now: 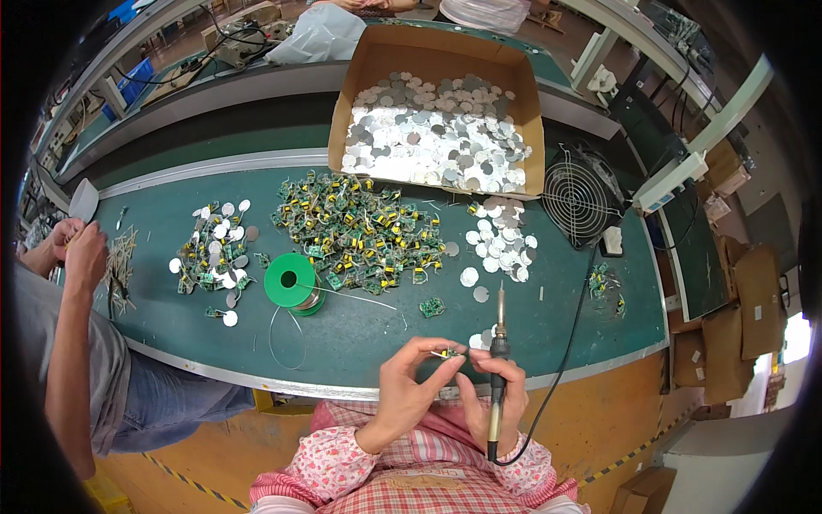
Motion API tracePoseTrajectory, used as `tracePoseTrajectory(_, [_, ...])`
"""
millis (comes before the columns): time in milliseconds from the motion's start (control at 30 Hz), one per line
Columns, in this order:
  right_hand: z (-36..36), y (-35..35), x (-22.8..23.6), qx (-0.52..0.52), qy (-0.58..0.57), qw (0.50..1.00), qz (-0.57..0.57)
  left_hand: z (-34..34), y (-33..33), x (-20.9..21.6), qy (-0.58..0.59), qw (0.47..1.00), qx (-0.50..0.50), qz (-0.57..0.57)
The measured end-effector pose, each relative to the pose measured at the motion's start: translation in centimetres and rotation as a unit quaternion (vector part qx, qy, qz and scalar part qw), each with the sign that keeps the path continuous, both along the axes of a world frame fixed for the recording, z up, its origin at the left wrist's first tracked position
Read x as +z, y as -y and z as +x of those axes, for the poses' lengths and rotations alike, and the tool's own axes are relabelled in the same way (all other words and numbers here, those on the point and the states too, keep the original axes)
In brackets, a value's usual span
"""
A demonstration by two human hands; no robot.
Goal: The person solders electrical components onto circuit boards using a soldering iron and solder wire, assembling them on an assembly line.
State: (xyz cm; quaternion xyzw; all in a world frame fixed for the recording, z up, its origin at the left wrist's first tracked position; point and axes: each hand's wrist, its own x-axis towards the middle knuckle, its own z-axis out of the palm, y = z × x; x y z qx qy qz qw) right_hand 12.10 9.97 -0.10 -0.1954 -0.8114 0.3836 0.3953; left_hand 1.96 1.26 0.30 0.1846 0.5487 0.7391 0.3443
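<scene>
Between the thumb and fingers of my left hand (411, 390) is a small circuit board (447, 352) with a yellow part on it. My right hand (497, 398) holds a soldering iron (498, 343) upright, its metal tip pointing away from me and its cable running off to the right. The fingertips of both hands are close together near the board, just above the table's front edge. A few silver discs (481, 340) lie beside the iron. A green spool of solder wire (289, 281) stands left of my hands, and one loose circuit board (432, 307) lies in front of them.
A big heap of circuit boards (360, 231) covers the middle. Behind it stands a cardboard box (437, 47) of silver discs; more discs (503, 240) lie below it. Boards with discs (218, 244) lie left. A round fan (582, 197) stands right. A co-worker's hands (81, 248) are at far left.
</scene>
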Motion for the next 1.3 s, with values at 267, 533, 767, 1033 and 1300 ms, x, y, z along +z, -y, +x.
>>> tracePoseTrajectory(267, [-0.6, -0.9, 1.7, 0.018, 0.018, 1.000, -0.001, -1.0, 0.7, -0.2, -0.510, 0.852, 0.042, -0.105])
tracePoseTrajectory(533, [0.1, -0.5, 0.9, 0.012, 0.002, 0.989, -0.149, -1.2, 1.0, 0.2, -0.142, 0.983, -0.112, -0.038])
tracePoseTrajectory(767, [-0.4, -1.4, 0.8, 0.031, 0.012, 0.962, -0.272, -2.4, 1.3, -0.1, 0.050, 0.984, -0.169, -0.040])
tracePoseTrajectory(1033, [-5.6, -8.2, -0.9, -0.076, 0.144, 0.962, 0.220, -3.5, 2.5, -0.6, 0.067, 0.985, -0.133, -0.083])
tracePoseTrajectory(1300, [-5.7, -8.2, -1.3, 0.026, 0.138, 0.979, 0.145, -3.7, 2.8, -0.6, 0.106, 0.984, -0.123, -0.079])
